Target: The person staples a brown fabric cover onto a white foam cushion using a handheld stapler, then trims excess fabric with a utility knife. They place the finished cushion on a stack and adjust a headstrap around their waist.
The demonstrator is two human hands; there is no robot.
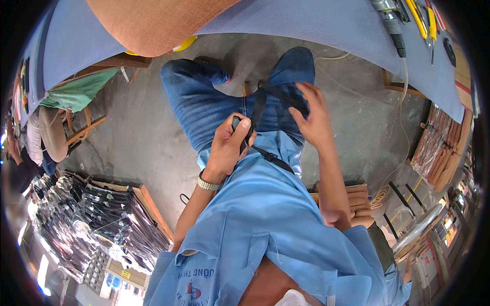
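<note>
In front of my lap, my left hand is closed around a dark oblong piece, its thumb laid over the top. A black strap runs up from that fist, then turns over to the right. My right hand is beside the strap's right-hand stretch, fingers and thumb apart; whether they touch it I cannot tell. A second black strap with a buckle lies across the waist of my light blue shirt. My knees in blue jeans are bent and spread below.
A blue-covered table curves ahead, with an orange-brown padded piece, a power tool and yellow-handled tools. A hose trails to the floor. Plastic-wrapped stacks stand behind left; another person is behind right.
</note>
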